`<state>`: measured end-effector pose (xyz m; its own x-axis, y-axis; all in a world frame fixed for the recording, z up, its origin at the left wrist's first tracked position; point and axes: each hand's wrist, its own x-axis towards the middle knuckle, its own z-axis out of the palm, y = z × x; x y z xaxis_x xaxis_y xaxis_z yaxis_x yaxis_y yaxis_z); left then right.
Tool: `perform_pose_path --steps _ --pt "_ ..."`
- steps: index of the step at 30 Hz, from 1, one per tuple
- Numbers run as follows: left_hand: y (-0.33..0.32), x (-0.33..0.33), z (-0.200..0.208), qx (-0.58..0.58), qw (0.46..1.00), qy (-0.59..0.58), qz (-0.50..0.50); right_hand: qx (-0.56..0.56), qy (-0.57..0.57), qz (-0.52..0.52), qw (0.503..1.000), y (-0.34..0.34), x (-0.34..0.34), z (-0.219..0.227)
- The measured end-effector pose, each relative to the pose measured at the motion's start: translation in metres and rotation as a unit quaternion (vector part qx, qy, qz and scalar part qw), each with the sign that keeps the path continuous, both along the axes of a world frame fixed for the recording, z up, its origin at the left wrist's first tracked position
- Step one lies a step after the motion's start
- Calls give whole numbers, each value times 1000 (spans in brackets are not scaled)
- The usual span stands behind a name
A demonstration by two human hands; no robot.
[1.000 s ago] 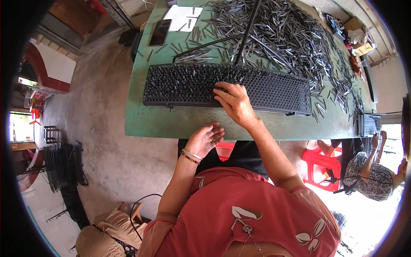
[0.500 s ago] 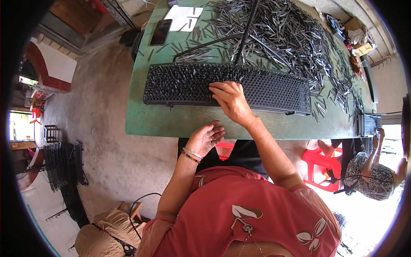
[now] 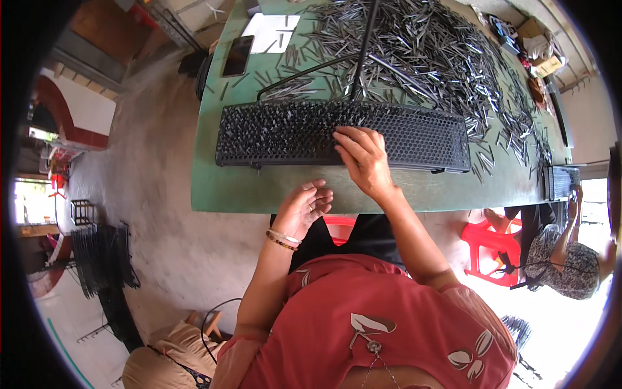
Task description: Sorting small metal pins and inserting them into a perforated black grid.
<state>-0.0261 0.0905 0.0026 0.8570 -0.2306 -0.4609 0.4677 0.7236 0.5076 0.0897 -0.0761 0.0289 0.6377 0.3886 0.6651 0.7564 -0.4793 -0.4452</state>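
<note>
A long black rack (image 3: 414,137) with honeycomb holes lies along the near edge of the green table. Small dark pieces fill the holes of its left part, while the right part shows bare holes. My right hand (image 3: 367,161) reaches over the rack's middle with thumb and fingers pinched together at its surface; anything between the fingertips is hidden. Below the rack, near the table edge, my left hand (image 3: 306,206) hovers palm turned inward, its fingers half curled and apart, with nothing visible in it. A big pile of slim black strips (image 3: 434,55) covers the far side.
A thin black metal frame (image 3: 365,55) rises behind the rack. White paper (image 3: 272,32) and a dark phone (image 3: 238,56) lie at the far left. On the right, another person (image 3: 564,259) works at a second rack (image 3: 561,183), beside a red stool (image 3: 491,253).
My right hand has shifted a little to the right along the rack, still pinched. My left hand has drifted slightly left. The whole view has tilted a little.
</note>
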Motion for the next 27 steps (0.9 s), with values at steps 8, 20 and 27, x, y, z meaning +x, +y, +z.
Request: perform_pose_path --steps 8,20,27 --pt "-27 62 112 262 943 -197 -57 154 86 -198 964 -106 -20 -6" --pt "-210 339 112 484 844 -130 -191 438 186 -426 769 -219 -30 -88" --pt "-207 470 13 558 821 47 -112 385 174 -448 788 -214 -26 -82"
